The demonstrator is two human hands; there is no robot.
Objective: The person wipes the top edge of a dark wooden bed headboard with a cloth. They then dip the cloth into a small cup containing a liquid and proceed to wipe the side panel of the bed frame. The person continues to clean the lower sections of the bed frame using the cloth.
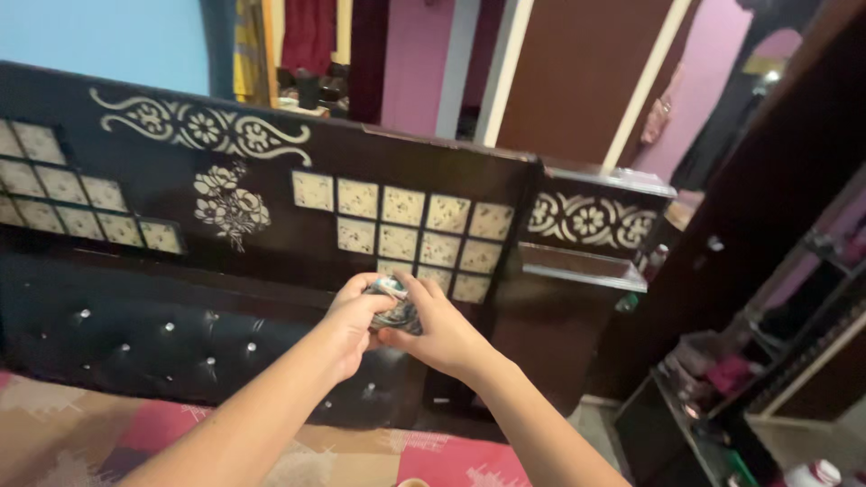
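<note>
Both hands, left hand [350,317] and right hand [439,332], clasp a small crumpled packet [394,308] between them. Just beyond stands a dark headboard [271,207].

Dark headboard [271,189] spans left and centre of frame, blocks way forward past both hands. Side shelf [582,271] juts out just right of hands, middle of frame. Dark wardrobe [776,180] and cluttered shelves [767,361] close off right edge. Open room over patterned bedcover [108,424], lower left, below arms.

Dim indoor light, soft blur
</note>
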